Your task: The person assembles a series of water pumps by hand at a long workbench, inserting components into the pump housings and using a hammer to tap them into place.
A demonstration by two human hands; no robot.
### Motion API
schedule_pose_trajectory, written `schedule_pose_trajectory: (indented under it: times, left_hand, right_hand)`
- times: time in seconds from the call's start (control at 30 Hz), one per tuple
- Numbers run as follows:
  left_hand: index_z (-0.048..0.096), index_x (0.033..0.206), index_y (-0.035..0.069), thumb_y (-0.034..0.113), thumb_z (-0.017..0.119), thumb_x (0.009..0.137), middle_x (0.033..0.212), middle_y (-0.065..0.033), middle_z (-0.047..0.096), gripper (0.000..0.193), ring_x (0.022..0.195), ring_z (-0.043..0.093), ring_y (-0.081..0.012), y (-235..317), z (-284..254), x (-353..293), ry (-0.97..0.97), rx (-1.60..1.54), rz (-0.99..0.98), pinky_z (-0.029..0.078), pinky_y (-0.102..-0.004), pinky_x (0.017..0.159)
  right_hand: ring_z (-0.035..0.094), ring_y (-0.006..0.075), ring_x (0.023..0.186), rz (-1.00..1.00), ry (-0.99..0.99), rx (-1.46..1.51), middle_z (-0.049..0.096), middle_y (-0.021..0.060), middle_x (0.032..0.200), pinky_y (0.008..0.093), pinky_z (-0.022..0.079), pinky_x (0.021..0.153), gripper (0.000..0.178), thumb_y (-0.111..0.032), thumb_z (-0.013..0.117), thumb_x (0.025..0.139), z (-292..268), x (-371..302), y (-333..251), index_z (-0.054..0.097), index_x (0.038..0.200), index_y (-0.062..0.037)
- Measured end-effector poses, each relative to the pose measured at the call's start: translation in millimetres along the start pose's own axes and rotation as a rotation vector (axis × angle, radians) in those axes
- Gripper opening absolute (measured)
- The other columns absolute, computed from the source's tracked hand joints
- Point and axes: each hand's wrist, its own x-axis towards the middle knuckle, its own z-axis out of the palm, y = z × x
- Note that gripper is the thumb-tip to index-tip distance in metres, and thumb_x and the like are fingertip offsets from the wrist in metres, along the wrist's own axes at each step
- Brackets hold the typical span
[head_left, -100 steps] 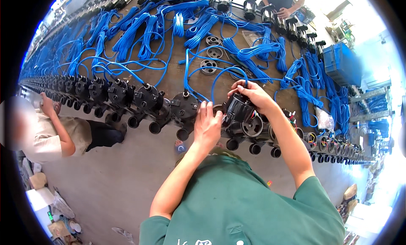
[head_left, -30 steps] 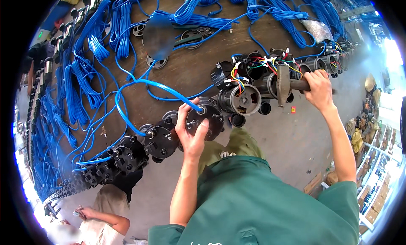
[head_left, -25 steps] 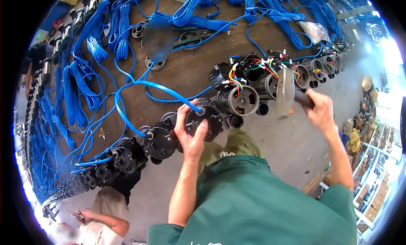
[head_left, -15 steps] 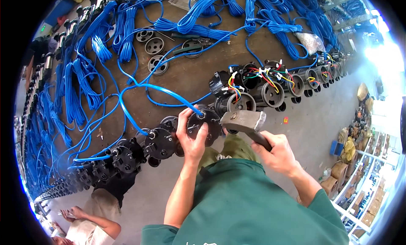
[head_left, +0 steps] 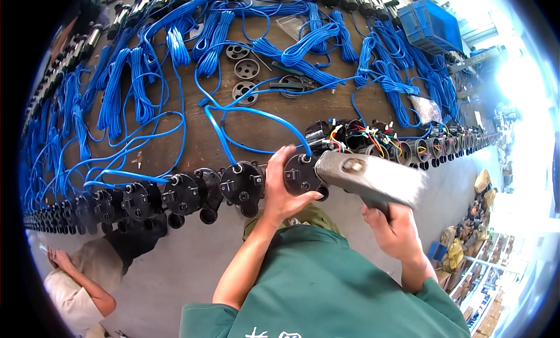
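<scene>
In my right hand is a hammer, gripped by its dark handle. The steel head is large, with its right end blurred. Its left end overlaps the right edge of a black round end cover with a blue cable coming out of its top. My left hand braces this cover from the left, fingers up along its side and thumb stretched across its lower edge. To the left stands a similar black cover, also with a blue cable. Whether the hammer touches the cover I cannot tell.
Along the table's near edge runs a row of black motor housings; those at right are open, with coloured wires. Bundled blue cables and grey pulley-like wheels lie on the brown table. A co-worker is at lower left.
My left thumb has come off the cover's face to its lower edge. The hammer head has tilted and looks larger. The view has shifted, showing more of the table's far side.
</scene>
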Motion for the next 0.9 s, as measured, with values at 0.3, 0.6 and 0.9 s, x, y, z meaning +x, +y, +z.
schedule_pose_trajectory:
  times: [0.3,0.6,0.9]
  left_hand:
    - [0.059,0.134,0.006,0.035,0.096,0.053,0.13,-0.0151,0.064,0.093,0.122,0.061,-0.0365,-15.8,1.9,-3.0,0.003,0.03,-0.047,0.045,-0.0493,0.107]
    - [0.059,0.133,0.003,0.035,0.098,0.059,0.125,-0.0144,0.066,0.09,0.115,0.067,-0.0305,-13.5,6.9,-1.7,0.011,0.005,0.039,0.052,-0.0431,0.102]
    - [0.059,0.134,0.004,0.034,0.101,0.052,0.13,-0.0151,0.064,0.096,0.117,0.065,-0.036,-40.2,7.0,-7.1,0.02,0.092,0.121,0.05,-0.0485,0.104]
  right_hand:
    - [0.059,0.0247,0.057,0.25,-0.239,-0.158,0.065,0.0169,0.069,0.0414,0.049,0.06,0.033,-0.032,0.062,0.106,29.8,33.5,8.8,0.068,0.105,-0.0003]
    - [0.051,0.0205,0.061,0.201,0.034,-0.366,0.058,0.0146,0.07,0.0381,0.045,0.06,0.033,-0.031,0.065,0.104,30.2,10.8,67.2,0.062,0.097,0.0007]
    - [0.059,0.0192,0.07,-0.229,0.016,-0.11,0.065,0.0088,0.082,0.0361,0.049,0.067,0.026,-0.025,0.061,0.105,22.7,10.4,-1.6,0.067,0.105,0.0002]
